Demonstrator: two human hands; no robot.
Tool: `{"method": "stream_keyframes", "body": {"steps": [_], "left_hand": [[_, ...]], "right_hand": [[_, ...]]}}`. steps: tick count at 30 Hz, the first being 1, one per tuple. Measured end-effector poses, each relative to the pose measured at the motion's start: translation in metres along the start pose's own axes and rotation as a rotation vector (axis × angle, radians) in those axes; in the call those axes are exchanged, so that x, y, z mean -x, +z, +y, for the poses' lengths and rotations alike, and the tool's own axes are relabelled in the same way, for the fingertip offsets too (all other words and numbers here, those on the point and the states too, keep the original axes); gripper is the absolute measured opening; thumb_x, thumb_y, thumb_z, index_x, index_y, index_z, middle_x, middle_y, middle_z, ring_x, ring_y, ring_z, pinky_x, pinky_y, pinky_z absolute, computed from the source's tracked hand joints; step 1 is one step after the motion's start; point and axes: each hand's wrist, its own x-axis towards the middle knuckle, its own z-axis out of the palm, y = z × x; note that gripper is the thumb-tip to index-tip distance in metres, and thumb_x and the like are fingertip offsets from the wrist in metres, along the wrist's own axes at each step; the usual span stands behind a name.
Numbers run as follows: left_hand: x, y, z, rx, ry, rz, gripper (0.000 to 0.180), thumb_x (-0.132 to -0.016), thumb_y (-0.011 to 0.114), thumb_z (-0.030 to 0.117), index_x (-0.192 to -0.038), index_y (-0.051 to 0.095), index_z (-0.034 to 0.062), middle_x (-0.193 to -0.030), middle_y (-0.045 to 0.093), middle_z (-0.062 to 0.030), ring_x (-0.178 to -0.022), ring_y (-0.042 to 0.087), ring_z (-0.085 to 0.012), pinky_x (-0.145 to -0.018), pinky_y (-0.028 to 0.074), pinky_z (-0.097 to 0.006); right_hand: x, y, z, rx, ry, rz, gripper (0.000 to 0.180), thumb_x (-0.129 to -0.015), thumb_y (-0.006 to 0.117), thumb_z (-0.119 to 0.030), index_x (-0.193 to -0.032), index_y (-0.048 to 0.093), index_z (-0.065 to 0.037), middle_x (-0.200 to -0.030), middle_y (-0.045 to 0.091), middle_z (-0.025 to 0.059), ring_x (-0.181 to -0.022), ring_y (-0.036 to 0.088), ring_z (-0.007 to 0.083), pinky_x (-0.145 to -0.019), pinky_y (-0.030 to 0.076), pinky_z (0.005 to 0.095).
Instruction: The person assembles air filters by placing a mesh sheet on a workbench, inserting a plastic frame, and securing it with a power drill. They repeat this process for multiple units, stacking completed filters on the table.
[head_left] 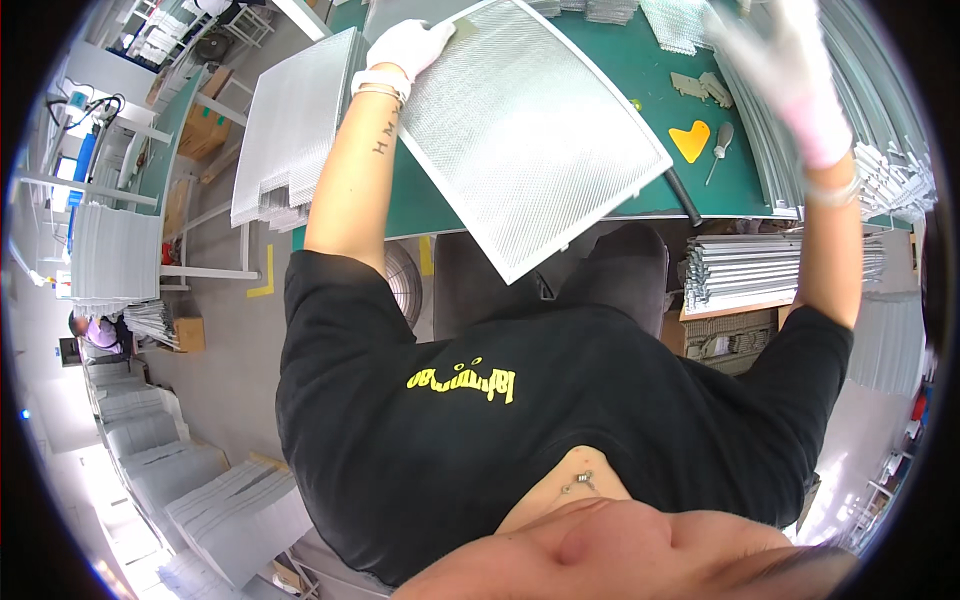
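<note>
A framed mesh panel (530,130), silvery with a thin white rim, lies tilted across the near edge of the green worktable (630,205), one corner jutting over my lap. My left hand (408,50), in a white glove, is closed on the panel's far left edge. My right hand (785,75), gloved too, is raised over the right side near long metal strips (755,130). Motion blurs it, but its fingers look spread apart, and I see nothing in them. A black handle (684,197) pokes out from beneath the panel's right corner.
Right of the panel lie a yellow scraper (690,142), a screwdriver (720,150) and small grey pieces (702,88). A stack of mesh sheets (290,120) stands to the left. Bundled metal profiles (745,270) sit below the table's right edge. A floor fan (402,283) is below.
</note>
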Motion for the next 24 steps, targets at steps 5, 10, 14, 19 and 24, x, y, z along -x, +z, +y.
{"method": "stream_keyframes", "body": {"steps": [5,10,14,19,24], "left_hand": [[-0.017,0.001,-0.031,-0.072,-0.097,-0.18,0.069,-0.093,0.044,0.059,-0.124,0.067,0.0016,-0.124,0.066,-0.0229,-0.117,0.062,-0.0365,-0.103,0.043,-0.041],[-0.001,-0.035,-0.005,-0.357,-0.012,-0.366,0.075,-0.093,0.046,0.063,-0.132,0.062,0.0012,-0.133,0.063,-0.0195,-0.122,0.059,-0.0347,-0.108,0.041,-0.041],[0.032,-0.081,0.043,-0.017,0.322,-0.351,0.066,-0.097,0.049,0.055,-0.138,0.057,0.0033,-0.135,0.062,-0.0159,-0.123,0.059,-0.0291,-0.109,0.041,-0.037],[0.095,-0.04,0.106,0.019,0.875,0.051,0.035,-0.098,0.058,0.03,-0.124,0.067,0.0089,-0.113,0.069,-0.0124,-0.109,0.063,-0.0297,-0.101,0.046,-0.04],[0.079,-0.022,0.113,0.025,0.925,0.246,0.026,-0.093,0.063,0.023,-0.113,0.07,0.008,-0.099,0.071,-0.0102,-0.093,0.065,-0.0296,-0.088,0.049,-0.041]], "right_hand": [[0.092,0.034,-0.088,-0.443,-0.047,-0.55,0.077,-0.066,0.084,-0.02,-0.137,0.055,-0.014,-0.141,0.051,0.0193,-0.135,0.043,0.041,-0.113,0.032,0.0562],[0.155,0.111,-0.123,-0.604,0.106,-0.153,0.047,-0.074,0.068,0.0,-0.121,0.064,-0.005,-0.119,0.067,0.0151,-0.111,0.064,0.0355,-0.098,0.051,0.043],[0.178,0.149,-0.146,-0.776,0.872,0.026,0.026,-0.091,0.066,-0.009,-0.116,0.062,-0.002,-0.098,0.067,0.0129,-0.088,0.065,0.0268,-0.081,0.053,0.0353],[0.189,0.193,-0.125,-0.979,0.953,-0.074,0.035,-0.092,0.067,-0.025,-0.117,0.059,-0.001,-0.098,0.063,0.0158,-0.091,0.061,0.0288,-0.086,0.049,0.0377],[0.193,0.11,-0.093,-0.058,0.688,-0.358,0.048,-0.079,0.073,-0.028,-0.119,0.061,-0.005,-0.109,0.063,0.0169,-0.101,0.061,0.0364,-0.088,0.05,0.046]]}}
